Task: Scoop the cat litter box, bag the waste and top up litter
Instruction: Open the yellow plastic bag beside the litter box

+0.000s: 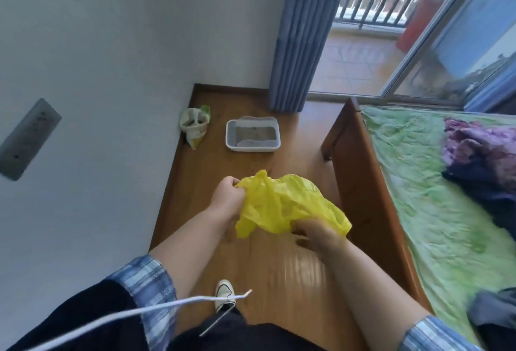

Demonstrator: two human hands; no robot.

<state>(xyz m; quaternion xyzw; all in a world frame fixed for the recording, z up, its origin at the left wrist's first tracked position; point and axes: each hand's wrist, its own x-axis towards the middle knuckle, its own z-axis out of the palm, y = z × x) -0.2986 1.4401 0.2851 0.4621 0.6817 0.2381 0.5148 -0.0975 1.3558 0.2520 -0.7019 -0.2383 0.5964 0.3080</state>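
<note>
Far left, a wall socket (28,138) sits on the white wall. Then, in the corner at upper centre, an open sack of litter (194,124) stands on the wooden floor (251,163). Just right of it is the grey litter box (252,134), litter inside, well ahead of the person. Mid-frame, the left hand (227,197) has its grip closed on a bunched corner of the yellow bag (282,205), which hangs crumpled in the air between both hands. The right hand (315,234) takes the lower edge, its grip pinched on the plastic, though blur hides the fingertips. That bag looks thin, feather-light, slippery and easy to tear, so best hold it by the handles or rim and part it gently to find the mouth. The bed (418,171) fills the right side.
</note>
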